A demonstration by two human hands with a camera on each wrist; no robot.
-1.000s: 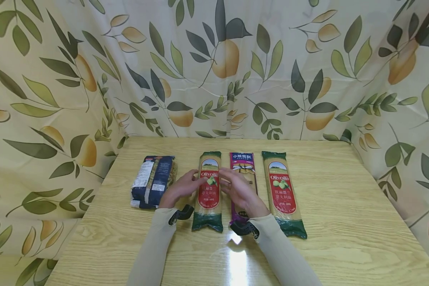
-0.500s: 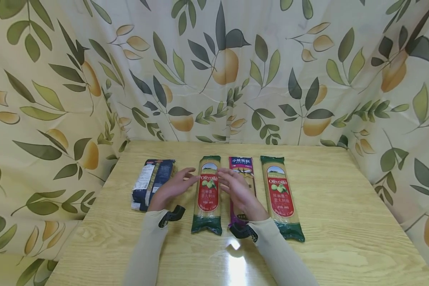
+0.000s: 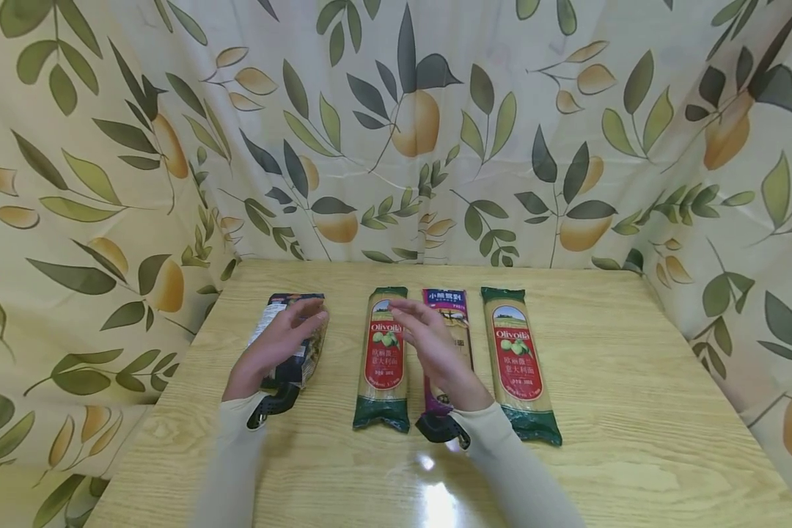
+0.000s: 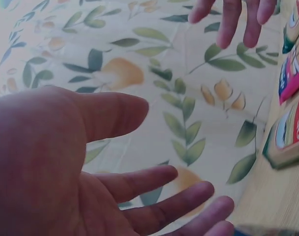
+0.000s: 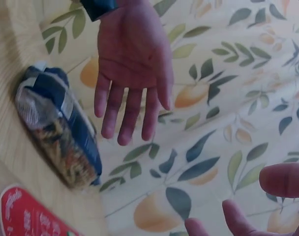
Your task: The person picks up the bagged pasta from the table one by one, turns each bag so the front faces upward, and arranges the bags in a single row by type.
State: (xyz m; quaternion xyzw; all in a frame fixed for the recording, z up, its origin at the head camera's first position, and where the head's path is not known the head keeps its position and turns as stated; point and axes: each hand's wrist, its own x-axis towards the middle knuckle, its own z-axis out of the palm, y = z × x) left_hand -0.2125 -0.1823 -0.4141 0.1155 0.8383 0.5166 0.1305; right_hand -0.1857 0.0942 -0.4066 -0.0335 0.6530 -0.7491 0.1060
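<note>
My left hand (image 3: 279,341) hovers over the dark blue pasta bag (image 5: 66,128) at the left, covering part of it in the head view. Its fingers are spread and hold nothing; the palm (image 5: 132,54) shows in the right wrist view. That bag has a clear side with twisted pasta inside. My right hand (image 3: 435,348) is in the air between a red-labelled spaghetti packet (image 3: 383,367) and a purple pasta packet (image 3: 462,334), overlapping both in the head view. Its fingers are relaxed, with nothing between them.
A second red-labelled spaghetti packet (image 3: 518,359) with green ends lies to the right of the purple one. All the packets lie on a light wooden table (image 3: 633,411). Leaf-and-fruit patterned cloth (image 3: 501,147) hangs behind and at both sides.
My left hand has moved left, from beside the near spaghetti packet to above the blue pasta bag. The right hand has shifted only slightly. The packets stay where they were.
</note>
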